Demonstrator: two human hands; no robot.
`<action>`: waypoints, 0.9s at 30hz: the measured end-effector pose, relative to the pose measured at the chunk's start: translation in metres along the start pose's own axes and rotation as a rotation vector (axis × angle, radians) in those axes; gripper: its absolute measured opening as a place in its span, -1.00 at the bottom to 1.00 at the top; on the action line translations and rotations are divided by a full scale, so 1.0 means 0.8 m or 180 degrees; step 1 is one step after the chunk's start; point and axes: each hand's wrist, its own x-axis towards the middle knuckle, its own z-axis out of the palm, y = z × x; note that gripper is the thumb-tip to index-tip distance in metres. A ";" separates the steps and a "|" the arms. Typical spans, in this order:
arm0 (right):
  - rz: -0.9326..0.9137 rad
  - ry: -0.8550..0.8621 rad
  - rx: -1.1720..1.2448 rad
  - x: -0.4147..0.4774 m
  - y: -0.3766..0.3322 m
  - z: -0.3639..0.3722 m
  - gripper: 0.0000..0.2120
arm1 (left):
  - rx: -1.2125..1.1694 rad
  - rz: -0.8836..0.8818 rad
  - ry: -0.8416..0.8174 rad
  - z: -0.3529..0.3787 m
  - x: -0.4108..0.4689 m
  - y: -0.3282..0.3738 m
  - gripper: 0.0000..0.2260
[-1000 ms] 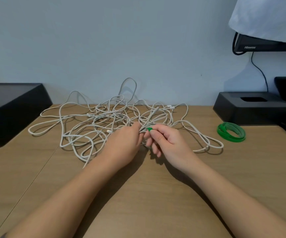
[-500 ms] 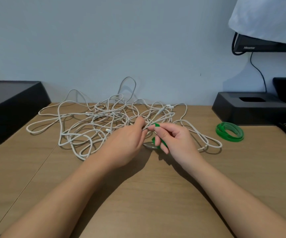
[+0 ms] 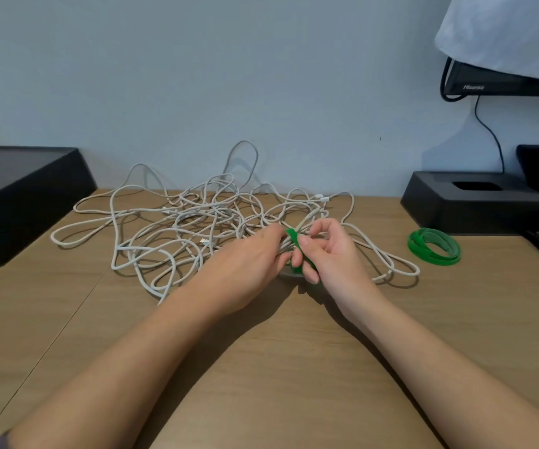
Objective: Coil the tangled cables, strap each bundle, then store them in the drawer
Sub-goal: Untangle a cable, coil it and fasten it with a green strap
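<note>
Head view: the left hand (image 3: 248,264) lies knuckles up at the near right edge of the cables (image 3: 197,222), its fingers curled into a gathered bunch of strands. The right hand (image 3: 333,251), just beside it, has its fingers curled and pinches a green strap (image 3: 294,243) that crosses that bunch. The rest of the cables sprawl tangled across the far middle of the table (image 3: 294,351). A spare strap roll (image 3: 433,246) lies to the right, well apart.

The step looks like strapping a first bundle, though most of the cable is not yet coiled. Next, the strap likely needs wrapping fully around the held strands and pressing closed. No drawer is visible.
</note>
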 end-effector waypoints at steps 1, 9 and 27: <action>0.0035 0.0021 -0.0025 0.000 0.001 0.000 -0.93 | 0.0038 0.0000 -0.0018 0.001 0.001 0.000 -0.72; 0.0222 0.0214 0.0053 0.001 -0.001 0.003 -0.88 | -0.0012 0.0139 0.0342 0.008 0.003 -0.007 -0.68; -0.0067 -0.0095 -0.0390 -0.005 0.000 0.006 -0.92 | -0.1716 -0.0764 0.0576 0.007 0.006 -0.004 -0.90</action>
